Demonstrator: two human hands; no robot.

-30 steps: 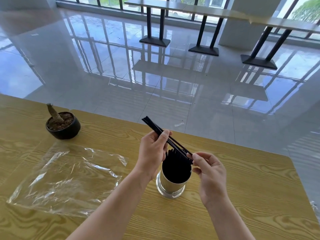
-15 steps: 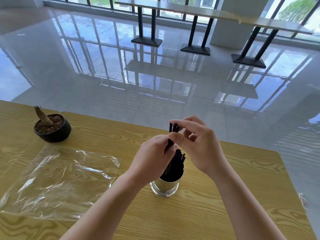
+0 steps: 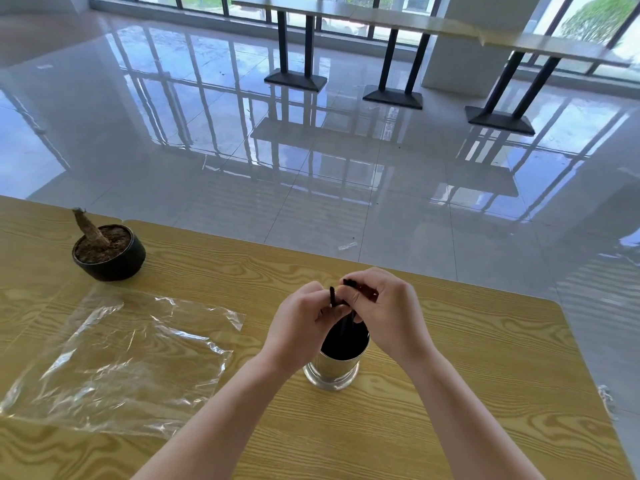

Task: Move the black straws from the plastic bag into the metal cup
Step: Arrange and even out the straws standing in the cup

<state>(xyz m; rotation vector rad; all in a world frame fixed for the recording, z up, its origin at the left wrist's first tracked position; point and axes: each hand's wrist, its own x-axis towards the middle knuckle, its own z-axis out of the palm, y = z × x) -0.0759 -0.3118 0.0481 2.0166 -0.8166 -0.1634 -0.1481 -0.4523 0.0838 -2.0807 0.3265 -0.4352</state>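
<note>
Both hands have closed together above the metal cup [image 3: 331, 367]. Left hand [image 3: 300, 325] and right hand [image 3: 388, 317] pinch the last black straws [image 3: 333, 296], now near-vertical for insertion. Plastic bag [image 3: 121, 355] lies flat at 9 o'clock.

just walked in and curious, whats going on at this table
A person is loading black straws into a metal cup on the wooden table. Both the left hand and the right hand pinch the last few straws just above the cup. The plastic bag lies flat to the left and looks empty.
</note>
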